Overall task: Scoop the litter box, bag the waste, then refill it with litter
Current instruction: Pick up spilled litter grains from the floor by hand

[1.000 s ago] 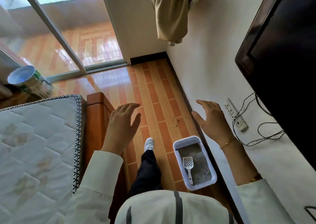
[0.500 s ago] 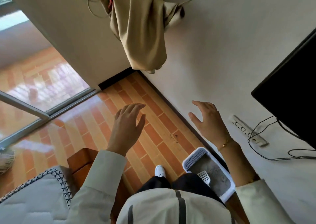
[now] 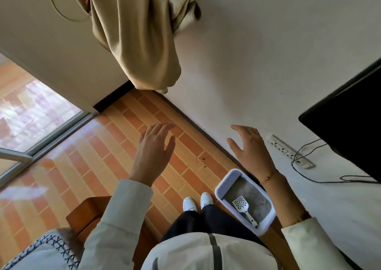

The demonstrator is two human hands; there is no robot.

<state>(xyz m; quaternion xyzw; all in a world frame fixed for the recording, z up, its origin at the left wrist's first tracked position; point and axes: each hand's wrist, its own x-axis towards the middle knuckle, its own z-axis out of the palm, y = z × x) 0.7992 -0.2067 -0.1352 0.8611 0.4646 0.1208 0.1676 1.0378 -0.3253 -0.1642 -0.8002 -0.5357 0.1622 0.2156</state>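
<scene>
A white litter box (image 3: 268, 221) with a perforated grille end sits on the tiled floor along the wall, by my feet. Grey litter (image 3: 254, 195) fills it, and a white slotted scoop (image 3: 241, 205) lies inside on the litter. My left hand (image 3: 153, 153) is raised in front of me over the floor, fingers loosely extended, holding nothing. Above the box's far end hovers my right hand (image 3: 250, 149), also empty with its fingers spread. Neither hand touches the box or the scoop.
A beige curtain (image 3: 136, 34) hangs bunched in the corner. A power strip (image 3: 288, 151) with black cables lies by the wall at right, under a black screen (image 3: 350, 123). A wooden bed frame (image 3: 88, 210) and mattress (image 3: 41, 255) stand at lower left, a glass sliding door (image 3: 31, 113) at left.
The view has swung right and tilted, so the bed slid out at left. My feet have come together beside the litter box. Both hands stay raised and empty.
</scene>
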